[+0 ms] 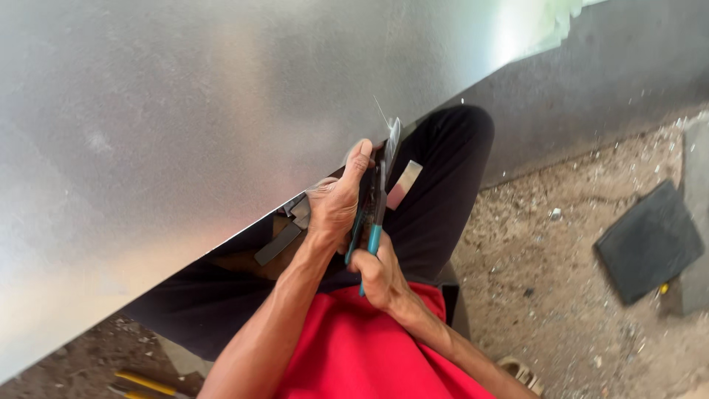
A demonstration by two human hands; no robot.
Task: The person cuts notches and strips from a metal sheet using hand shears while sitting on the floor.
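Right hand point(377, 277) closed around teal-handled snips point(371, 222), blades at the metal sheet's point(185, 125) edge; left hand point(336, 203) just beside them, pinching that edge.

Item one, as I see it: tin snips point(371, 222), teal-sleeved handles, dark blades pointing up and away, biting the edge of the sheet. Item two: metal sheet point(170, 111), large, dull silver, tilted over my lap, a thin sliver curling off at the cut
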